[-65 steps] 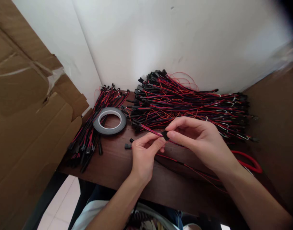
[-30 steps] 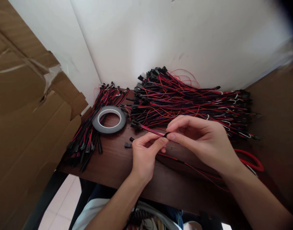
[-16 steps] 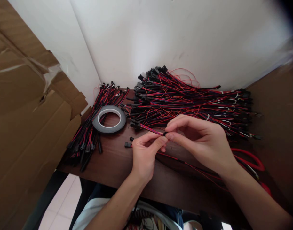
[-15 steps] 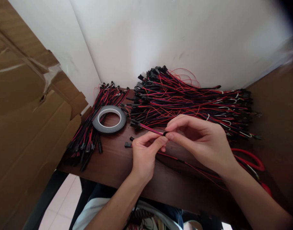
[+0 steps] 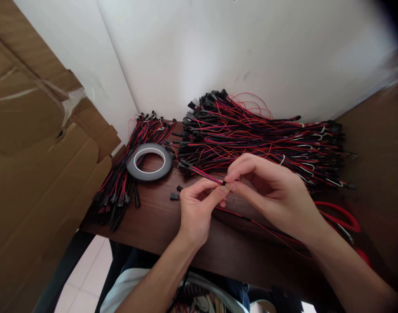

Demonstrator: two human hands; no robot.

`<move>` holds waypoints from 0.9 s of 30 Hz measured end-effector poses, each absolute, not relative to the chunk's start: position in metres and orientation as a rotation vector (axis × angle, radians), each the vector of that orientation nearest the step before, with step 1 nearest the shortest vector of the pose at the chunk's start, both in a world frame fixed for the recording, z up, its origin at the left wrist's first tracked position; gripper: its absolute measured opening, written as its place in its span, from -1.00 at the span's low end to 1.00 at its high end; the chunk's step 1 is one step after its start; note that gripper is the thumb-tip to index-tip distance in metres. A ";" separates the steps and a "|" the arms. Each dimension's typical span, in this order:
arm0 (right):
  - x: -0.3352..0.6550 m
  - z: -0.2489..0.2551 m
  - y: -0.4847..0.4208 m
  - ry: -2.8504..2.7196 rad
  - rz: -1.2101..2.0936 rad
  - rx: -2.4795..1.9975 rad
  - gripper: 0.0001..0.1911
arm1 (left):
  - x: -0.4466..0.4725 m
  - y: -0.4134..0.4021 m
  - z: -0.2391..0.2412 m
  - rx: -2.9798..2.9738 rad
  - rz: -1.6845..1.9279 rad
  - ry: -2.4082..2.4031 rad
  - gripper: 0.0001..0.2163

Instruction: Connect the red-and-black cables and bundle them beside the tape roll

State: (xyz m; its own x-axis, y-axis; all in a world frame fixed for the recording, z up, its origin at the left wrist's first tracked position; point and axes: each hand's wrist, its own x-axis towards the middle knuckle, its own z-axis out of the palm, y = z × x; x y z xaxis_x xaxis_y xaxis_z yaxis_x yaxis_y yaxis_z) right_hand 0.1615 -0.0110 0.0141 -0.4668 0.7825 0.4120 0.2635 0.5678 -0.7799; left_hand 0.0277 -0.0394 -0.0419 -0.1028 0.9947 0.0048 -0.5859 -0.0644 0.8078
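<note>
Red and purple thin insulated wires (image 5: 205, 175), gathered into one slim bundle, slant from a black plastic connector (image 5: 185, 164) into the left hand (image 5: 196, 213), raised above the dark brown wooden counter (image 5: 160, 226). The left thumb and fingers are clamped on that bundle. The right hand (image 5: 277, 198) pinches close beside, thumb and forefinger together on a small black flexible strip (image 5: 224, 183), probably tape. About two seconds ago the strip stood out as a broad flap; now only a sliver shows between the fingertips. That suggests the wrapping is well along, though the fingers hide how far it goes round. The flat grey tape roll with a white core (image 5: 150, 177) lies in the same place, left of the hands.
</note>
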 end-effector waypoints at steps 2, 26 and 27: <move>0.162 0.014 -0.010 -1.991 0.840 -0.854 -0.96 | 0.028 -0.039 -0.042 0.722 1.537 0.784 -0.89; 0.167 0.012 -0.013 -1.731 1.268 -1.126 -0.78 | 0.030 -0.037 -0.044 0.704 1.609 0.849 -0.97; 0.167 0.011 -0.013 -1.712 1.247 -1.126 -0.77 | 0.030 -0.037 -0.043 0.702 1.599 0.848 -0.97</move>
State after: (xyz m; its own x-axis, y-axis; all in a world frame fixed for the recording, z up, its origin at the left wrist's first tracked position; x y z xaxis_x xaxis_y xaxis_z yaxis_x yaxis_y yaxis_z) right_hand 0.1668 -0.0131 0.0113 -0.3539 0.9334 0.0591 0.2298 0.1481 -0.9619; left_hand 0.0297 -0.0369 -0.0433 -0.1843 0.9829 -0.0018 -0.5526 -0.1021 0.8272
